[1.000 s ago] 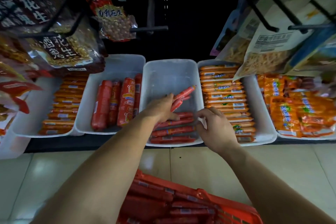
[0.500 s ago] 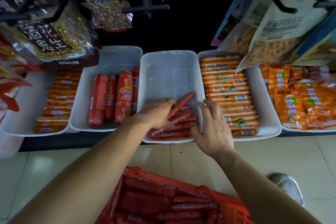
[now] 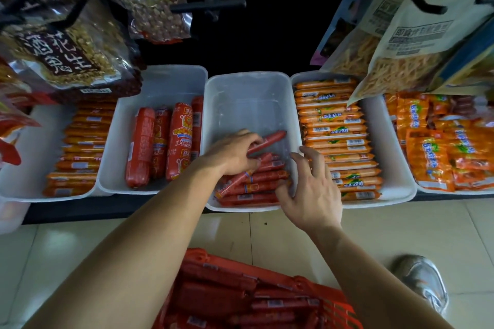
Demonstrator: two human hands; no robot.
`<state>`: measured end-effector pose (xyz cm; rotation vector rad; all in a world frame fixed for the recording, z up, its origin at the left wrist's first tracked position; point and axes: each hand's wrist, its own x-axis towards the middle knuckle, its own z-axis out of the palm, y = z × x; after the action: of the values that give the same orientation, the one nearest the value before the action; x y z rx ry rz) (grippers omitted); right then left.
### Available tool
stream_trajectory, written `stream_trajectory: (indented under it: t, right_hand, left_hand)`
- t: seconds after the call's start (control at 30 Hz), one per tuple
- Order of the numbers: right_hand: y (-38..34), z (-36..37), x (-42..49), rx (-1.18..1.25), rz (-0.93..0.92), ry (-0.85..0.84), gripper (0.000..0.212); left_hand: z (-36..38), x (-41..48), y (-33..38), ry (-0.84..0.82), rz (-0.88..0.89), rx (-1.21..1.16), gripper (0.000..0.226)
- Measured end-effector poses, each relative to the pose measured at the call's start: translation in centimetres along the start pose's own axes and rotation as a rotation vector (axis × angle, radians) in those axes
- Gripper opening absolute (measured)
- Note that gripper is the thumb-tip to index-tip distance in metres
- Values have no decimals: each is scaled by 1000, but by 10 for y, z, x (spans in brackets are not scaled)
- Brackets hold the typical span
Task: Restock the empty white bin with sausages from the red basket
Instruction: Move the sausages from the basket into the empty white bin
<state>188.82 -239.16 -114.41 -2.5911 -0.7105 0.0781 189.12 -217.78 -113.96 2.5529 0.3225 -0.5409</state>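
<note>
Here the left hand is pinching one red sausage above the white bin's pile while the right hand is hovering beside it, fingers spread and holding nothing.

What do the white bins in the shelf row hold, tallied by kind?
Bins of thin orange sausages: 2
Bin of thick red sausages: 1
Bin of thin red sausages: 1
Bin of orange packets: 1
Total: 5 bins
</note>
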Motion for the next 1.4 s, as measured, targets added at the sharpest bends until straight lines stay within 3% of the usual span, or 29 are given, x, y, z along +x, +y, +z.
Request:
stream_trajectory:
  t: [0.17, 0.3, 0.43, 0.5, 0.6, 0.7, 0.87, 1.2, 1.4]
  right_hand:
    - [0, 1, -1, -26, -4, 12, 54]
    - [0, 2, -1, -51, -11, 18, 53]
    - [1, 4, -2, -59, -9, 17, 51]
    - [0, 4, -2, -52, -14, 22, 50]
    - [0, 4, -3, -55, -14, 23, 48]
    - [0, 4, -3, -64, -17, 32, 48]
    - [-1, 6, -2, -75, -12, 28, 49]
    - [2, 2, -1, -64, -17, -34, 56]
    - [-17, -37, -16, -97, 25, -153, 62]
  left_hand:
    - [5, -4, 2, -168, -21, 105, 97]
    - [4, -7, -7, -98, -5, 248, 74]
    - [14, -8, -10, 155, 85, 355, 43]
    - [17, -4, -10, 262, 126, 330, 34]
    - [14, 5, -8, 258, 123, 209, 30]
    - [14, 10, -11, 159, 87, 131, 45]
    - [16, 18, -13, 131, 84, 146, 65]
    - [25, -9, 1, 130, 5, 72, 68]
    - [1, -112, 18, 199, 17, -35, 46]
